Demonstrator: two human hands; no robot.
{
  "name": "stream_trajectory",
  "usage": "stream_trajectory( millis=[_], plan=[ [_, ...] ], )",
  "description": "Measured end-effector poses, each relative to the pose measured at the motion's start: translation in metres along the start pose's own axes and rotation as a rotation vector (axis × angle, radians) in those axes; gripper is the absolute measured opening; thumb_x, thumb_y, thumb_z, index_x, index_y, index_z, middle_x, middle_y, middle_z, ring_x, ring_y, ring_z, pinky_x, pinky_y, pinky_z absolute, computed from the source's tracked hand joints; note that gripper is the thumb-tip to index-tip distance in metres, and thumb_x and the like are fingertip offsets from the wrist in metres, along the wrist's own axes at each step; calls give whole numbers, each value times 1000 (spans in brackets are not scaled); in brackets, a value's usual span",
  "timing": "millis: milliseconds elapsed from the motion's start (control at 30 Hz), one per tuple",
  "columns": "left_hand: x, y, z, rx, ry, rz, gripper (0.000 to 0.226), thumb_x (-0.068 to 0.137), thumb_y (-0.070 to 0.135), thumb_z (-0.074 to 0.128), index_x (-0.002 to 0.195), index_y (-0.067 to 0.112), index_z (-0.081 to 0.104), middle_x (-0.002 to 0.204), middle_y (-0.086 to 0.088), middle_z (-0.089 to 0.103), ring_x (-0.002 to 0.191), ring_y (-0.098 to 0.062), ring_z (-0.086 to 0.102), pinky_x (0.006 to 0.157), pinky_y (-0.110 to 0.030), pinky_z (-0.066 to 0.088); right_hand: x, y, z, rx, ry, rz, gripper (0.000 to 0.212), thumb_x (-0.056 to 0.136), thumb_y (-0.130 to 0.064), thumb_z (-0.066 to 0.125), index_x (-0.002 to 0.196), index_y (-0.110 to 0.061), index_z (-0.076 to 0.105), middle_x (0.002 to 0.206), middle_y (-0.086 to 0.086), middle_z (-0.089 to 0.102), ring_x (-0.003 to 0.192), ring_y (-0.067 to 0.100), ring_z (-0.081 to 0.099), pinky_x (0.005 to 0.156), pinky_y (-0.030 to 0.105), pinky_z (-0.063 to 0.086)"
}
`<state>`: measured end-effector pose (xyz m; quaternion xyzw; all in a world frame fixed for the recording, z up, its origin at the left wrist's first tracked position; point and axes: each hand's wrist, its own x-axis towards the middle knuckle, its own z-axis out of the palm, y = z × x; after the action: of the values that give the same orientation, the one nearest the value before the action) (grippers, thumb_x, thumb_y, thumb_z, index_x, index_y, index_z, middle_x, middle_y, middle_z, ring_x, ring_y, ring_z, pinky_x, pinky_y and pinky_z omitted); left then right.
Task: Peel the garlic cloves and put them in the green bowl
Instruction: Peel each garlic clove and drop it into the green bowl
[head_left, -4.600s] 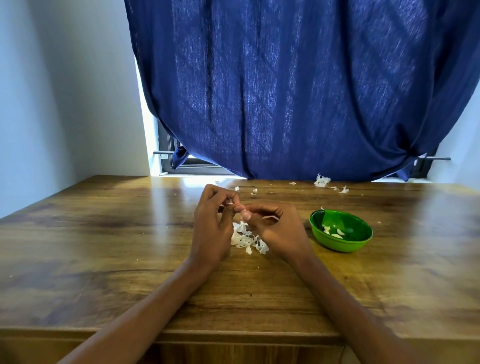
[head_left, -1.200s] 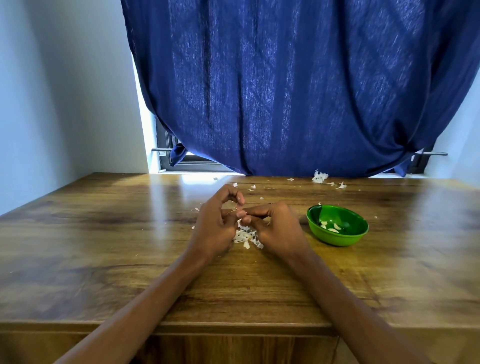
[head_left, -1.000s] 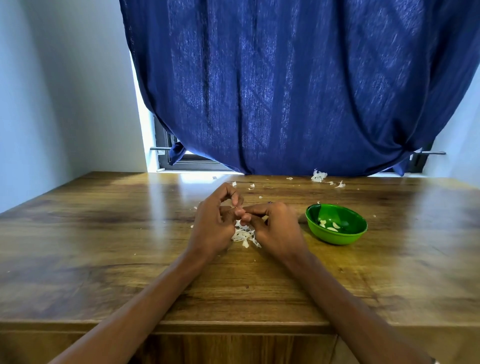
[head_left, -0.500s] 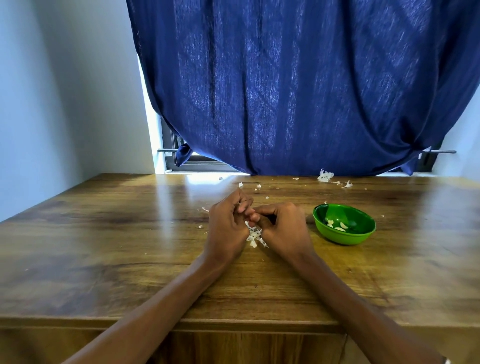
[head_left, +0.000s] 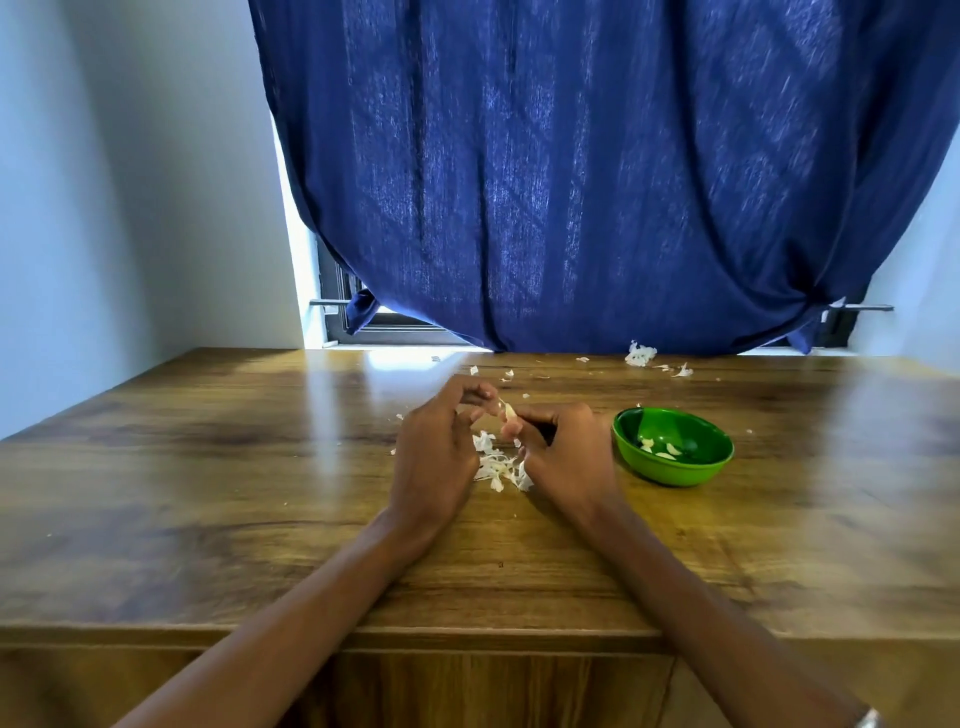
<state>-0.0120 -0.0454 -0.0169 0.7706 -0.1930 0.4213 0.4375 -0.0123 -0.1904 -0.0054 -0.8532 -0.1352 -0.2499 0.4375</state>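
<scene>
the wooden table (head_left: 208, 519) is seen nearest, with both forearms reaching across it. above a pile of garlic skins (head_left: 496, 465) the left hand (head_left: 434, 452) and right hand (head_left: 563, 457) are raised together. a garlic clove (head_left: 509, 412) is pinched between the curled thumb and fingertips of the right hand; the left hand's fingers are curled toward the clove's upper end, where a thin strip of skin appears to be pinched, though contact is too small to confirm.

the clove is judged light, small and firm, and likely slippery once bared; its skin is judged papery and easily torn. the clove is best held at its sides, with the skin taken at a loose tip edge.

just right of the right hand the green bowl (head_left: 672, 447) is set, with a few peeled cloves (head_left: 660, 449) inside. farther off, loose skin scraps (head_left: 641, 356) lie by the blue curtain (head_left: 597, 182).

compared with half a second ago, the hands have been drawn slightly apart, and the clove and more of the pile are exposed. the bowl's contents are unchanged.
</scene>
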Motion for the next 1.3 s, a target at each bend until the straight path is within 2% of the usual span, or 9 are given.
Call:
stream_trajectory(
  millis=[167, 267, 400, 567, 800, 900, 1033, 1167, 1300],
  plan=[
    [0, 0, 0, -17, -28, -37, 29, 94, -1, 59, 110, 21, 68, 102, 13, 71, 68, -2, 62, 69, -27, 52, 0, -4, -1, 180, -25, 10, 17, 93, -15, 70, 106, -26, 74, 72, -21, 70, 72, -3, 71, 78, 31, 61],
    [0, -2, 1, -59, -50, -61, 18, 96, 8, 63, 105, 20, 73, 103, 12, 73, 66, -1, 62, 67, -33, 56, 0, -7, -2, 302, -41, 21, 16, 93, -13, 69, 91, -29, 67, 71, -20, 72, 73, -4, 72, 64, 19, 58],
    [2, 4, 1, -130, -20, -164, 10, 93, 12, 71, 97, 21, 74, 98, 12, 74, 65, -4, 65, 63, -32, 57, 0, -8, -3, 383, -68, 27, 13, 93, -12, 69, 93, -24, 66, 79, -13, 75, 72, -2, 71, 56, 13, 51],
    [3, 12, -2, -222, 23, -216, 24, 88, 9, 77, 87, 32, 70, 94, 12, 74, 66, -10, 66, 59, -27, 52, 2, -5, -4, 388, -48, 31, 16, 91, -11, 72, 99, -25, 74, 91, -14, 75, 81, -2, 71, 60, 15, 55],
    [4, 13, -4, -265, -6, -221, 29, 90, 7, 74, 84, 33, 63, 93, 11, 68, 73, -14, 65, 55, -22, 48, 2, -8, -5, 381, -111, 20, 28, 94, -8, 65, 94, -36, 70, 88, -27, 68, 84, -12, 66, 64, 7, 50],
    [5, 10, -1, -264, -44, -241, 34, 93, 6, 70, 83, 37, 60, 89, 9, 62, 76, -16, 63, 54, -20, 44, 2, -9, -5, 409, -125, -11, 30, 95, -8, 65, 91, -36, 70, 88, -26, 70, 85, -10, 67, 65, 11, 53],
    [5, 8, -1, -275, -104, -254, 34, 97, 6, 65, 87, 38, 58, 84, 7, 57, 69, -11, 57, 52, -18, 42, 2, -9, -3, 391, -142, -46, 29, 89, -7, 71, 87, -37, 70, 82, -28, 71, 85, -11, 67, 70, 7, 51],
    [5, 11, -1, -337, -115, -253, 34, 99, 6, 62, 89, 38, 59, 84, 4, 56, 62, -8, 52, 45, -12, 41, 1, -9, -4, 344, -108, -70, 30, 90, -9, 71, 84, -39, 70, 77, -28, 69, 80, -15, 64, 66, 2, 46],
    [6, 7, -1, -350, -83, -238, 38, 96, 8, 67, 85, 44, 62, 95, 5, 61, 75, -16, 59, 55, -23, 42, 0, -9, -6, 343, -101, -86, 31, 92, -10, 68, 86, -40, 68, 72, -32, 66, 78, -15, 64, 62, 4, 47]
  ],
)
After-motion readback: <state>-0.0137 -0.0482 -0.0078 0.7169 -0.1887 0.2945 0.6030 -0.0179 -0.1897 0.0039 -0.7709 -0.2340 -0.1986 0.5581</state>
